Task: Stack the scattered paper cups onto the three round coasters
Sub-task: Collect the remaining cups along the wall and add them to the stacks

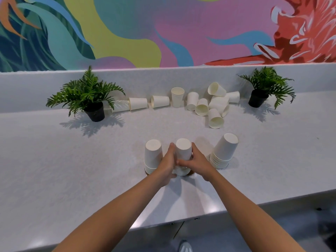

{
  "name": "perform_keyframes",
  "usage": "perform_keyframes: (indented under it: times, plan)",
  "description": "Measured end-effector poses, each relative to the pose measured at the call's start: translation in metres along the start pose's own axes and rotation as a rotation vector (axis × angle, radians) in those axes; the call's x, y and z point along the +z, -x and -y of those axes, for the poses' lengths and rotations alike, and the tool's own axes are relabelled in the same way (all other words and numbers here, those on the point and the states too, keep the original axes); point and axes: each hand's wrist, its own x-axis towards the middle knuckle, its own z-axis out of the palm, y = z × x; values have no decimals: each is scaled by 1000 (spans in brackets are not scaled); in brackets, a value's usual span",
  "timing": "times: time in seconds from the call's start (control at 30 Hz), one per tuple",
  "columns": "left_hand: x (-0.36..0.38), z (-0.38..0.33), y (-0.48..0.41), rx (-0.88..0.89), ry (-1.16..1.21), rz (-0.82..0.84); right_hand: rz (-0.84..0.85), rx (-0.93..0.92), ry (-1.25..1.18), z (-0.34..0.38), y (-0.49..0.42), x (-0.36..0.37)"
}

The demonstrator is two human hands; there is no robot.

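Observation:
Three stacks of upside-down white paper cups stand in a row on the counter. The left stack (153, 153) and the right stack (224, 151) stand free, each on a round coaster; the right coaster's (222, 167) metal rim shows, and the right stack leans right. My left hand (167, 163) and my right hand (197, 161) both clasp the middle stack (183, 149) from either side. Its coaster (190, 174) shows as a brown edge below. Several loose cups (215, 118) lie scattered along the back wall, most on their sides, one cup (177, 96) upright.
Two potted ferns in black pots flank the scattered cups, one at the left (94, 111) and one at the right (257, 100). The white counter (72, 170) ends at a front edge near my forearms. A low white ledge runs behind the cups.

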Motion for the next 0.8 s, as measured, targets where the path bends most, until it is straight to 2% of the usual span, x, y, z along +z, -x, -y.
perform_keyframes:
  times: [0.2,0.8]
  plan:
    - [2,0,-8,-91,51,45,21,25,25,-3,-3,-2]
    - [19,-3,-20,-60,52,63,31,74,15,-8,-6,-20]
